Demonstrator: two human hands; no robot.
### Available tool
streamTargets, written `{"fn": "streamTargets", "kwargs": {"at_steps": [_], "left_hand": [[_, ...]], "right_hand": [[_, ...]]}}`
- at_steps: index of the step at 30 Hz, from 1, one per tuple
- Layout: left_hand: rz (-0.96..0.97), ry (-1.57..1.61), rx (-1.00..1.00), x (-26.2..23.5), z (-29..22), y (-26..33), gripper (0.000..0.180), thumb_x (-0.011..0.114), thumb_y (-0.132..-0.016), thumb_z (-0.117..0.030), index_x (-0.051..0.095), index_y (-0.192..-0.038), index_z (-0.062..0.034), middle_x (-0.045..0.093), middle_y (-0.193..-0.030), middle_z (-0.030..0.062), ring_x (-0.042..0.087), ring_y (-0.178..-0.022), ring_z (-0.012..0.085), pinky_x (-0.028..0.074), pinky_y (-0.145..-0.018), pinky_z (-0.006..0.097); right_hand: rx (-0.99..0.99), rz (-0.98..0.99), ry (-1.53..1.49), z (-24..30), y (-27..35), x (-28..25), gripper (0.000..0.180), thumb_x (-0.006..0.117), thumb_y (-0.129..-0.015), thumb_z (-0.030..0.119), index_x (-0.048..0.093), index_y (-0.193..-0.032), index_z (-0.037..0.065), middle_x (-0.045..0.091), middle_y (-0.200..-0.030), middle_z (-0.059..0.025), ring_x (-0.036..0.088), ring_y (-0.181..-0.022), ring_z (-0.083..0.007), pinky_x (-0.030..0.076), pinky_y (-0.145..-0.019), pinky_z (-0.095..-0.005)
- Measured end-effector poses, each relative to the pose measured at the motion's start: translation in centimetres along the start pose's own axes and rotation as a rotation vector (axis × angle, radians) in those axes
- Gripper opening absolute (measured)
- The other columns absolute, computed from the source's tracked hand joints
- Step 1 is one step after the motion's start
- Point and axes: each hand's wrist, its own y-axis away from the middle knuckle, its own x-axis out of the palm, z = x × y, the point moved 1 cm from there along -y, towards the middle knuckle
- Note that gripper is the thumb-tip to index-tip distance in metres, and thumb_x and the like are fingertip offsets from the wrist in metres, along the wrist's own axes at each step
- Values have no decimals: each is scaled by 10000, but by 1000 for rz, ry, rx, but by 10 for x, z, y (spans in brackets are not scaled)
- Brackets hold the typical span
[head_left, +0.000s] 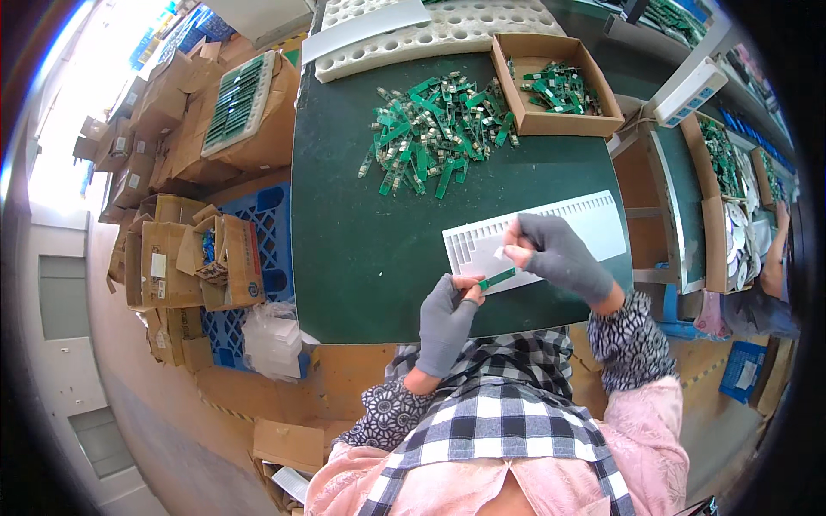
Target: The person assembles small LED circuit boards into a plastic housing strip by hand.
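Note:
My left hand (pixel 447 320), in a grey fingerless glove, pinches one end of a narrow green circuit board (pixel 498 279) near the table's front edge. Just above that board is my right hand (pixel 551 255), gloved the same way, its thumb and fingers closed on a small white piece (pixel 501 253) too small to name. Both hands are over a white slotted tray (pixel 594 225), which lies slanted on the dark green table (pixel 361 258). Slots run along the tray's far edge. Farther back lies a loose heap of similar green boards (pixel 439 129).
Behind the heap, a cardboard box (pixel 564 125) holds more boards, beside a white foam tray with round holes (pixel 379 60). Cartons (pixel 172 258) and a blue pallet (pixel 268 219) stand on the left floor. On the right, a person's arm (pixel 777 258) shows near another bench.

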Motion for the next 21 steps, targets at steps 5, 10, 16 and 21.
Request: {"fn": "streamTargets", "kwargs": {"at_steps": [5, 10, 16, 21], "left_hand": [[39, 111, -134, -4, -8, -5, 146, 534, -1001, -66, 574, -1038, 69, 659, -1052, 147, 684, -1023, 217, 563, -901, 314], [27, 73, -112, -2, -7, -5, 143, 536, -1000, -67, 570, -1040, 66, 660, -1039, 151, 692, -999, 222, 568, -873, 306], [3, 70, -98, -1, -6, -5, 141, 537, -1000, -62, 571, -1043, 68, 666, -1031, 153, 695, -982, 214, 568, -872, 303], [15, 67, -95, -2, -7, -3, 148, 537, -1003, -67, 576, -1042, 70, 675, -1022, 160, 693, -982, 207, 563, -869, 290]], "right_hand": [[198, -215, -292, -32, 41, 42, 173, 678, -894, 201, 650, -900, 30, 505, -641, 66, 433, -596, -29, 362, -539, -215], [141, -399, -112, -36, 40, 61, 140, 678, -880, 157, 649, -887, 20, 491, -624, 56, 421, -581, -23, 363, -524, -221], [123, -434, 22, -33, 38, 66, 120, 695, -858, 134, 653, -896, 28, 484, -604, 21, 435, -567, -45, 377, -517, -239], [117, -422, 87, -30, 37, 63, 125, 706, -848, 132, 652, -900, 33, 486, -597, 4, 445, -554, -68, 388, -518, -257]]}}
